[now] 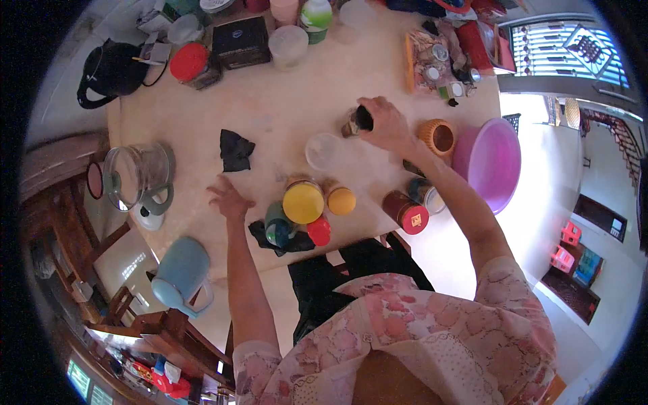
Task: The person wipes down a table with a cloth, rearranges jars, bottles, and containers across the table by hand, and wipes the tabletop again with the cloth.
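My right hand is closed around the dark top of a small jar on the table. Just left of it stands a clear plastic container, and an orange ribbed pot is on its other side. My left hand hovers or rests at the table with fingers spread, holding nothing. A black cloth lies beyond its fingertips. Nearer me are a yellow-lidded jar, a smaller jar with an orange-yellow lid, a red-lidded container and a green-blue bottle, with another black cloth below them.
A purple basin stands at the right edge, near a dark red jar. At left are a glass jug and a blue pitcher. A black kettle, red-lidded jar and black box line the back.
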`<action>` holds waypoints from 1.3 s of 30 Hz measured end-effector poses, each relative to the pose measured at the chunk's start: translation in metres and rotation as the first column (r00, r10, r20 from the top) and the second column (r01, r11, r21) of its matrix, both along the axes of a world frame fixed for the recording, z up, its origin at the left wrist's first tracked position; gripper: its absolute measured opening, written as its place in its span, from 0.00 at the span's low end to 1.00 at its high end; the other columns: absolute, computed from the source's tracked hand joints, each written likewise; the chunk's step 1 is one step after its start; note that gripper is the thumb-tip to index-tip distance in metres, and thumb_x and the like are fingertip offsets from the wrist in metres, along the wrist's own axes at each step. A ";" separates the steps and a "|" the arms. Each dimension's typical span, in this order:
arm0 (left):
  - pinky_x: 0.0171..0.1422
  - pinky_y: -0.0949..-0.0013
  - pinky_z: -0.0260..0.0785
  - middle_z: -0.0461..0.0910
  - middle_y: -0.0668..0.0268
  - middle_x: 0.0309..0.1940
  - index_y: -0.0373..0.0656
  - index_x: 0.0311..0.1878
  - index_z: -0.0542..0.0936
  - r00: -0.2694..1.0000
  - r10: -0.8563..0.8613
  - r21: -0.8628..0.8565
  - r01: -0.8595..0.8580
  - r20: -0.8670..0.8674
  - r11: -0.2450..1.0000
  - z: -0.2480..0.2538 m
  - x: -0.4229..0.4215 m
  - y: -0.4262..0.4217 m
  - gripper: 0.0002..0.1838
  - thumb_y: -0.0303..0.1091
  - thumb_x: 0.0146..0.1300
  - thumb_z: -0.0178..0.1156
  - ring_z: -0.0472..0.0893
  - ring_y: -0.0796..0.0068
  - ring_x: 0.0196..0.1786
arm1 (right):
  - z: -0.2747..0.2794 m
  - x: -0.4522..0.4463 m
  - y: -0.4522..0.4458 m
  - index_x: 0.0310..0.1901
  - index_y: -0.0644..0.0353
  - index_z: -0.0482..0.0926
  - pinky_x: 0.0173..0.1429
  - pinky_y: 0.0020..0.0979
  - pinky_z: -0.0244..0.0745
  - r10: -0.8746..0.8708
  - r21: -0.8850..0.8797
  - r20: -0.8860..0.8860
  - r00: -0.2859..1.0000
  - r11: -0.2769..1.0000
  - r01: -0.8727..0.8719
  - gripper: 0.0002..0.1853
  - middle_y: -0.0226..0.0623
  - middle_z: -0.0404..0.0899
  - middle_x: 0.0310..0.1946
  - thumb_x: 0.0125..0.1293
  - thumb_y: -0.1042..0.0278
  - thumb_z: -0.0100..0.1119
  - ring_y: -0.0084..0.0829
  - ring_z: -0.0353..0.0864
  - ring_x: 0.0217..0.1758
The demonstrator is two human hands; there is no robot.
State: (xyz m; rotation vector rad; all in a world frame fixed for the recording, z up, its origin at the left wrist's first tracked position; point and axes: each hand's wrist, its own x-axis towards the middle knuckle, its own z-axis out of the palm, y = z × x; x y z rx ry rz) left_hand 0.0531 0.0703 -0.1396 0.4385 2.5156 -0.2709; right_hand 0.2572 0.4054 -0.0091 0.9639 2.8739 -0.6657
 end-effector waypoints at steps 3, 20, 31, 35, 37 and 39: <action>0.50 0.47 0.71 0.37 0.34 0.66 0.53 0.71 0.40 0.998 -0.062 -0.017 0.062 -0.033 0.998 -0.019 0.001 -0.009 0.70 0.46 0.26 0.79 0.55 0.23 0.61 | 0.004 -0.018 0.023 0.55 0.53 0.68 0.52 0.43 0.71 -0.009 0.030 -0.017 1.000 1.000 0.009 0.32 0.50 0.71 0.47 0.44 0.63 0.64 0.50 0.74 0.48; 0.43 0.47 0.75 0.39 0.34 0.65 0.52 0.71 0.43 0.996 -0.030 -0.029 0.027 -0.086 0.999 -0.003 0.005 -0.002 0.69 0.47 0.25 0.79 0.56 0.23 0.59 | -0.035 -0.137 0.101 0.56 0.51 0.66 0.49 0.47 0.74 0.040 0.217 -0.109 0.993 0.976 -0.016 0.37 0.55 0.72 0.43 0.41 0.51 0.66 0.55 0.75 0.45; 0.44 0.47 0.74 0.39 0.33 0.66 0.52 0.71 0.44 0.996 -0.080 -0.031 0.079 -0.048 0.996 -0.009 0.001 -0.003 0.67 0.46 0.28 0.78 0.56 0.23 0.60 | -0.004 -0.123 0.054 0.62 0.45 0.60 0.54 0.45 0.71 0.059 0.465 -0.099 0.993 0.885 -0.006 0.39 0.57 0.65 0.52 0.46 0.59 0.66 0.52 0.67 0.56; 0.44 0.48 0.75 0.39 0.33 0.66 0.53 0.71 0.43 0.998 -0.023 0.004 0.024 -0.055 1.000 0.002 0.003 0.003 0.67 0.47 0.28 0.78 0.56 0.23 0.60 | -0.021 -0.076 -0.001 0.66 0.45 0.55 0.62 0.50 0.61 0.445 -0.066 -0.127 0.886 0.888 -0.456 0.47 0.55 0.53 0.63 0.43 0.63 0.70 0.52 0.57 0.65; 0.44 0.48 0.75 0.39 0.34 0.66 0.54 0.71 0.43 0.996 -0.058 -0.063 0.054 -0.061 0.997 -0.004 0.001 0.002 0.68 0.46 0.27 0.79 0.56 0.23 0.60 | -0.011 -0.058 -0.047 0.65 0.47 0.57 0.62 0.51 0.60 0.546 -0.098 0.151 0.824 0.838 -0.537 0.46 0.53 0.50 0.65 0.41 0.63 0.71 0.54 0.54 0.67; 0.44 0.48 0.75 0.39 0.35 0.66 0.54 0.71 0.43 0.997 -0.030 -0.043 0.027 -0.065 0.999 -0.002 0.001 0.004 0.68 0.46 0.27 0.79 0.56 0.24 0.61 | -0.017 -0.040 -0.070 0.65 0.46 0.58 0.61 0.52 0.61 0.561 -0.059 0.170 0.810 0.827 -0.560 0.46 0.52 0.51 0.65 0.41 0.61 0.70 0.56 0.54 0.66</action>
